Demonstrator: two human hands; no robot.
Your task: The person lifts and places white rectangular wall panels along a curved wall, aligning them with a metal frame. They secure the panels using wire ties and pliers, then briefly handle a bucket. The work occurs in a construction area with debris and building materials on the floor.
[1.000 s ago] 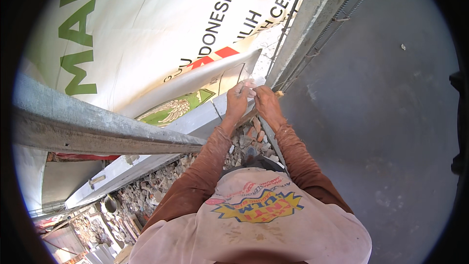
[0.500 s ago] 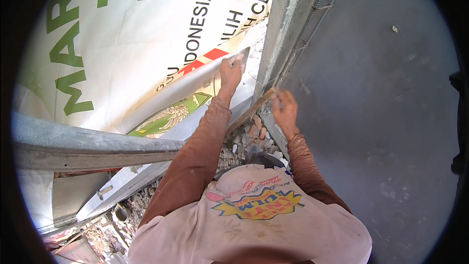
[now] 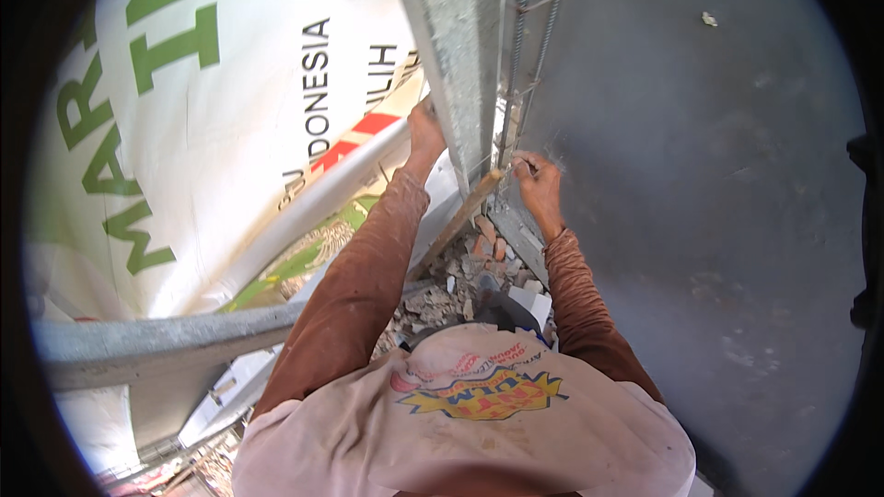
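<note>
— Left side?
— Left hand point(image 3: 425, 126) grips the edge of the grey upright column point(image 3: 451, 46), fingers wrapped round it.
— Right?
— Right hand point(image 3: 537, 182) pinches thin tie wire point(image 3: 508, 158) at the rebar point(image 3: 521, 28), fingers closed on it, beside the grey wall point(image 3: 700, 175).
— Progress?
— One tie shows higher up; this one looks unfinished. Rubble point(image 3: 470, 267) lies below.

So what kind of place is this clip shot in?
Most likely an outdoor building site. Vertical steel rebar tied with wire runs beside a grey rendered wall, broken brick rubble covers the ground, and a printed tarpaulin screens the side. The right hand works at the rebar.
</note>
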